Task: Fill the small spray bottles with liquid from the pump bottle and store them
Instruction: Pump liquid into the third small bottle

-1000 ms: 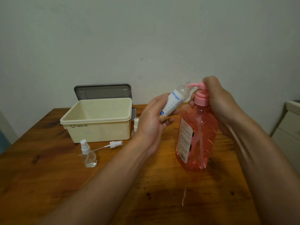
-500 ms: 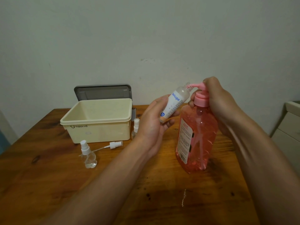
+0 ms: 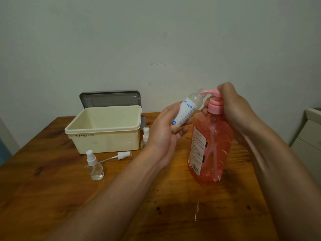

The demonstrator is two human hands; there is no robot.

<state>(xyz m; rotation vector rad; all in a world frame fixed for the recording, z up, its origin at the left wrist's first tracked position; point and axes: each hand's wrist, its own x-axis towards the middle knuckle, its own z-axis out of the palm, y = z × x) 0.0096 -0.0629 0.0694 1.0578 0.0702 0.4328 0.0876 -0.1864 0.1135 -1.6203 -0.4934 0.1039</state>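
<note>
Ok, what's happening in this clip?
A person is filling a small labelled bottle from a pink pump bottle. The left hand tilts its open neck against the nozzle; the right hand covers the pump head. A cream storage box, two capped spray bottles and a loose sprayer top wait nearby.

- A plain pale wall [image 3: 156,40], scuffed, rises behind a brown wooden table [image 3: 43,197].
- A cream cabinet [image 3: 311,136] stands at the right edge.
- Light is dim and even.
</note>
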